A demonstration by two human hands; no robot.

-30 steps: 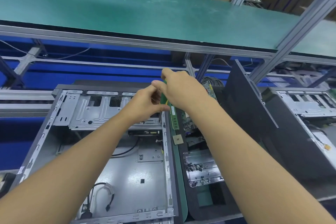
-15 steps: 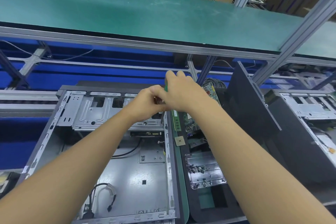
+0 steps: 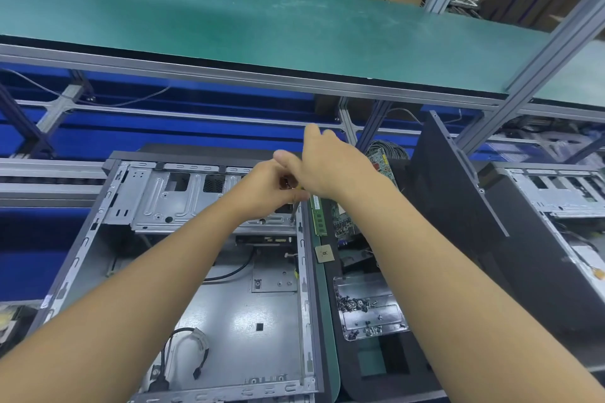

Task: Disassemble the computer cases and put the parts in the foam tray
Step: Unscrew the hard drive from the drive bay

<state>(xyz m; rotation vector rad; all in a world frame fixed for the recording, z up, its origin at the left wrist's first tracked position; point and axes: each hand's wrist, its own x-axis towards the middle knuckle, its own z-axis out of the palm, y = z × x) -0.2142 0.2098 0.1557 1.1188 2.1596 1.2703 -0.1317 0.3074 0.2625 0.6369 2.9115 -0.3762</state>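
**Screw Removal at Drive Cage: Current State**

**Case.** The case [image 3: 248, 314] lies on its side on the desk [image 3: 329, 321] with the open side up. Its drive cage [image 3: 183, 199] sits at the far end. A black cable [image 3: 188, 347] lies loose on the case floor at the near end.

**Hands.** Both hands meet above the far right corner of the case.
- The left hand [image 3: 266, 188] has its fingers clenched round the lower part of a screwdriver [image 3: 294, 211].
- The right hand [image 3: 330, 167] is grasping the screwdriver from above. Its fingers curl over the handle, which is almost fully hidden, and one finger points up.
- The thin metal shaft runs down from below the left hand. Its tip meets the right edge of the drive cage.

**Foam tray.** The foam tray [image 3: 352, 379] lies just beside the case, on its right. It holds the following parts:
- A green RAM stick [image 3: 318, 217] at the far left edge.
- A green board [image 3: 345, 222] beside the stick, partly under the right forearm.
- A CPU [image 3: 324, 253] nearer the camera than the stick.
- Loose screws [image 3: 360, 304] in a shiny recess near the middle.

**Surroundings.** A dark panel [image 3: 451, 193] leans upright to the right of the foam tray. A second case [image 3: 556, 196] lies beyond the panel, also open side up. A green shelf [image 3: 262, 20] runs across above the work area.
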